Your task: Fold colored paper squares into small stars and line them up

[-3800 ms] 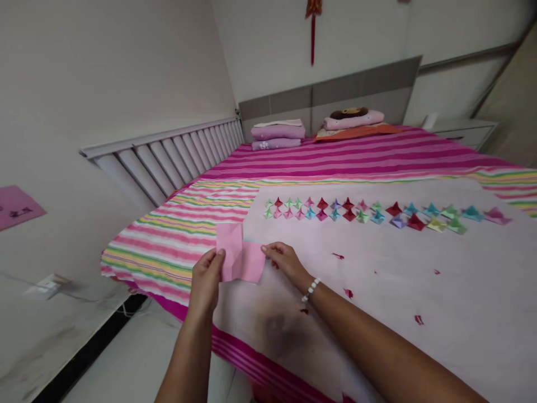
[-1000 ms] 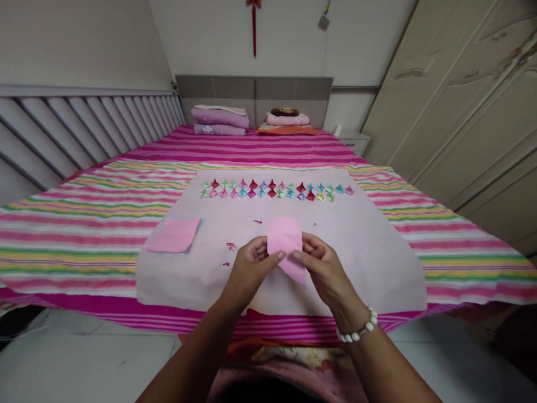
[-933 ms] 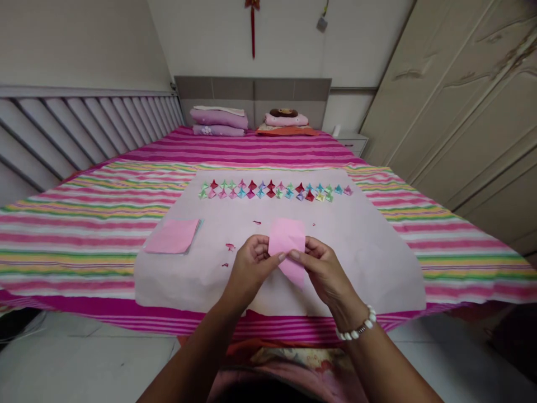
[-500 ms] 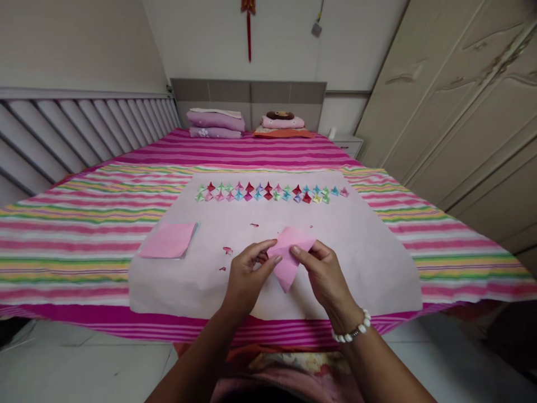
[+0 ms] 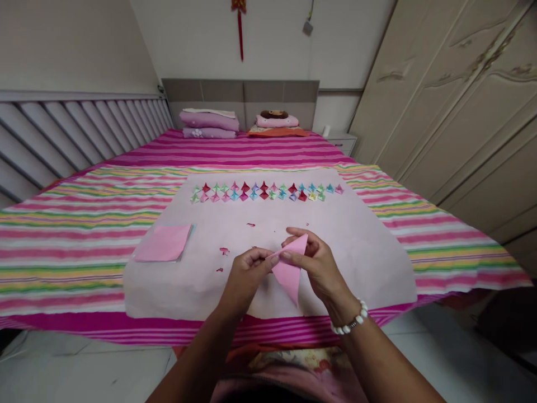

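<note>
A pink sheet of origami paper (image 5: 288,275), folded to a triangle with one point hanging down, is held above the white sheet (image 5: 356,263) on the bed. My left hand (image 5: 247,274) pinches its left corner between thumb and fingers. On the right side, my right hand (image 5: 321,266) grips the paper with its thumb across the front and fingers behind. A bead bracelet (image 5: 352,319) circles my right wrist. Farther off, small folded paper shapes (image 5: 263,191) in several colours stand in two rows.
Left of my hands lies a stack of square paper (image 5: 163,243), pink on top. Dark red scraps (image 5: 224,251) dot the white sheet. Folded bedding (image 5: 210,122) rests by the headboard (image 5: 222,92); a wardrobe (image 5: 440,106) stands right, a railing (image 5: 84,129) left.
The pink paper has turned from facing up, spread flat between the hands, to a folded triangle pointing down. My right fingers have shifted up behind it. The whole view has moved slightly.
</note>
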### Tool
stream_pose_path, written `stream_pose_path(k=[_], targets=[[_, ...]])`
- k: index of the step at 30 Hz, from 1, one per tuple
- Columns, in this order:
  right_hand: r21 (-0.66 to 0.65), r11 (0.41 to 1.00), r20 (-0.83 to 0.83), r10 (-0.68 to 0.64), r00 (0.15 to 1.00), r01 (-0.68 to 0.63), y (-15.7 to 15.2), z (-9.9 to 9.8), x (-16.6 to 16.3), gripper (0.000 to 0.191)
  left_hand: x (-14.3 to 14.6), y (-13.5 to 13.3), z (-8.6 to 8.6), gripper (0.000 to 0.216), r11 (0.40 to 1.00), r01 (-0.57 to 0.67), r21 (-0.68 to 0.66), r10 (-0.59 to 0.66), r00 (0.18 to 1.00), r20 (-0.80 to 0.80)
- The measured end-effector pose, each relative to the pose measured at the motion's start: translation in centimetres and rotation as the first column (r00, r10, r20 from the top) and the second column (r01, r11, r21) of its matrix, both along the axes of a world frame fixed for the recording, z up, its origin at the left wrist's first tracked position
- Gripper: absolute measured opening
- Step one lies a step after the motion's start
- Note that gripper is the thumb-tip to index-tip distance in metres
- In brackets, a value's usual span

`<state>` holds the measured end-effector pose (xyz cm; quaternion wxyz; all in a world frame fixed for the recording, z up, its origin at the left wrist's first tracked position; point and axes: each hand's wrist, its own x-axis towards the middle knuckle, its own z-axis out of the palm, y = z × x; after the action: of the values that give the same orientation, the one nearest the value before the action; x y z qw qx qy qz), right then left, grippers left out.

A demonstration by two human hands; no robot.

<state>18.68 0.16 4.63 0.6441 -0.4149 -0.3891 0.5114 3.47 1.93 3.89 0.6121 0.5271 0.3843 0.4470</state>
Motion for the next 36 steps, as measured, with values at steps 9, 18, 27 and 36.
stream_pose_path(k=[9,18,27,36], targets=[[-0.013,0.997,0.084,-0.076,0.994,0.077,0.5,0.0,0.3,0.02,0.0,-0.1,-0.4,0.032,0.996,-0.051,0.075,0.064,0.982,-0.179],[-0.019,0.981,-0.183,-0.194,0.964,0.194,0.8,0.5,2.3,0.032,0.4,-0.2,-1.4,0.033,0.986,-0.163,0.032,0.166,0.983,-0.081],[-0.116,0.99,0.002,0.08,0.997,-0.079,-1.6,-1.3,-0.2,0.025,1.3,-0.9,-1.8,0.033,0.974,-0.22,0.06,0.222,0.974,-0.04],[-0.169,0.98,0.204,0.138,0.969,-0.104,-1.7,-1.4,1.0,0.037,0.6,-0.5,-0.8,0.015,0.996,-0.018,0.088,0.028,0.993,-0.112]])
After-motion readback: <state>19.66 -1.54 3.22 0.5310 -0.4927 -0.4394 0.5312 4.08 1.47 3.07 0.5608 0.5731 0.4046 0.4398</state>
